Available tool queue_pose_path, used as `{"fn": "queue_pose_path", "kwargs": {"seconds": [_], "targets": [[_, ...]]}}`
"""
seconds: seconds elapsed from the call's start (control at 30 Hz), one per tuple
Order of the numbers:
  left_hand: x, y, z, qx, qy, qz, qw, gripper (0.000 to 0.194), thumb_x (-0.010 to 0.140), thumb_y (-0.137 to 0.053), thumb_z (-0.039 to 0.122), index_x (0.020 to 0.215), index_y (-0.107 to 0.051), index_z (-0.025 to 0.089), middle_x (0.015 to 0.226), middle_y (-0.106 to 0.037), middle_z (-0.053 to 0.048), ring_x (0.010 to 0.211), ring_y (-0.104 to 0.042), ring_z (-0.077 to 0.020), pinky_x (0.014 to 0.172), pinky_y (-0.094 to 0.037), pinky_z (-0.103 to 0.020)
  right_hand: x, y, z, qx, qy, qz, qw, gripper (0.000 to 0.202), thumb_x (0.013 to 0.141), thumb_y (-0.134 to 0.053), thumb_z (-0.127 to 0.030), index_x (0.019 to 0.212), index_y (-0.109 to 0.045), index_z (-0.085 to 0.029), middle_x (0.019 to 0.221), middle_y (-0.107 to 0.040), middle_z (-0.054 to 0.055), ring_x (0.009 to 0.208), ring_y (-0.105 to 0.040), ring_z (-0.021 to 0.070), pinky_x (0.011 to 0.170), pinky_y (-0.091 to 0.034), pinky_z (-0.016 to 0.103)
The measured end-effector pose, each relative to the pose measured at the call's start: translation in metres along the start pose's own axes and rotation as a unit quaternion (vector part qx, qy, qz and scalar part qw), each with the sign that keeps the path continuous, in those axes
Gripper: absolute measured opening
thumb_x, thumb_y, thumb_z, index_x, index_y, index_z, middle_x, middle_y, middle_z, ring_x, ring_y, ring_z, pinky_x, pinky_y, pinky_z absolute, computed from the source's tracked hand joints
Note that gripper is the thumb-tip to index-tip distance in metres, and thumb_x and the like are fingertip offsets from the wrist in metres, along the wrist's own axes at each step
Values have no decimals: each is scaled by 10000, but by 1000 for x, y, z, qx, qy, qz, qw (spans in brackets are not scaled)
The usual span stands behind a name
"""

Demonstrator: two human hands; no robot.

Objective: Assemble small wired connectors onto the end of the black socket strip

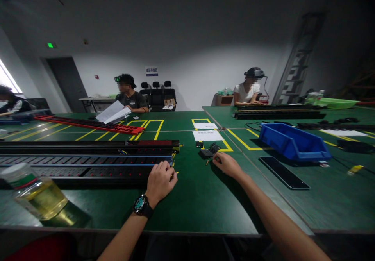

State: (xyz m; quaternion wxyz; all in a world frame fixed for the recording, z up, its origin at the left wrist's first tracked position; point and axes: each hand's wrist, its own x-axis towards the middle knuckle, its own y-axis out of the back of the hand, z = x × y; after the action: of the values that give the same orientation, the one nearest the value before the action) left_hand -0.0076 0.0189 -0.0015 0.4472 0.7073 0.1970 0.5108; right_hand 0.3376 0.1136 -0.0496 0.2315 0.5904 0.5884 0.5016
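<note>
My left hand [160,179], with a black watch [140,205] on its wrist, lies curled over the right end of a long black power strip [117,172] dotted with red marks. Thin yellow wire ends stick out beside its fingers. Further right, my right hand [226,164] has its fingertips drawn together at the table top. Whatever they pinch, if anything, is hidden. Just beyond them is a small heap of black plastic parts [207,152], with a tiny orange-brown piece [207,162] close to the fingertips. Behind the heap sits a small black block [199,145].
A bottle of yellow liquid [41,194] stands front left. To the right are a blue bin [293,142] and a dark phone [283,172]. Paper sheets [207,135], a red rail [117,128] and yellow tape lines lie further back. Two people sit across the table; another is far left.
</note>
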Motion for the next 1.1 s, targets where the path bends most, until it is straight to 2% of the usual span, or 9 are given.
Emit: {"fn": "queue_pose_path", "kwargs": {"seconds": [0.2, 0.37, 0.57, 0.8, 0.97, 1.1], "targets": [[-1, -4, 0, 4, 6, 5, 1000, 179, 953, -614, 256, 801, -685, 194, 913, -624, -61, 853, -560, -206, 765, -404, -369, 3, -3, 3, 46, 26, 43, 998, 160, 919, -532, -245, 956, -684, -216, 929, -717, 66, 837, -647, 209, 728, -431, 297], [-2, -5, -1, 1, 6, 12, 1000, 168, 946, -624, 256, 801, -686, 197, 909, -618, -58, 838, -553, -206, 760, -402, -374, 5, -5, 5, 64, 14, 76, 995, 174, 939, -517, -306, 974, -670, -229, 929, -715, 67, 841, -657, 227, 738, -455, 315], [-2, -5, -1, -1, 1, 16, 1000, 173, 948, -621, 261, 800, -685, 198, 905, -620, -58, 835, -550, -206, 760, -397, -375, 5, -9, 8, 62, -6, 73, 995, 184, 958, -480, -310, 962, -642, -224, 930, -722, 77, 844, -669, 232, 738, -451, 313], [-1, -4, 0, -8, 5, 9, 1000, 172, 945, -626, 271, 799, -680, 198, 912, -621, -58, 848, -554, -208, 766, -396, -374, 5, -8, 8, 83, -27, 73, 994, 217, 974, -457, -343, 1039, -631, -232, 876, -726, 63, 779, -668, 227, 712, -450, 311], [-1, -3, 0, -8, 3, 7, 1000, 163, 940, -624, 256, 799, -679, 196, 909, -619, -59, 855, -557, -210, 769, -400, -377, 6, -7, 8, 82, -18, 99, 992, 249, 949, -494, -326, 1091, -670, -221, 957, -756, 89, 843, -693, 244, 746, -471, 328], [-1, -3, 0, -9, 5, 8, 1000, 169, 941, -627, 257, 794, -681, 195, 907, -622, -62, 853, -558, -210, 771, -400, -377, 6, -6, 6, 67, -7, 89, 994, 233, 942, -503, -280, 1023, -708, -206, 1035, -770, 114, 939, -709, 257, 812, -485, 339]]}}
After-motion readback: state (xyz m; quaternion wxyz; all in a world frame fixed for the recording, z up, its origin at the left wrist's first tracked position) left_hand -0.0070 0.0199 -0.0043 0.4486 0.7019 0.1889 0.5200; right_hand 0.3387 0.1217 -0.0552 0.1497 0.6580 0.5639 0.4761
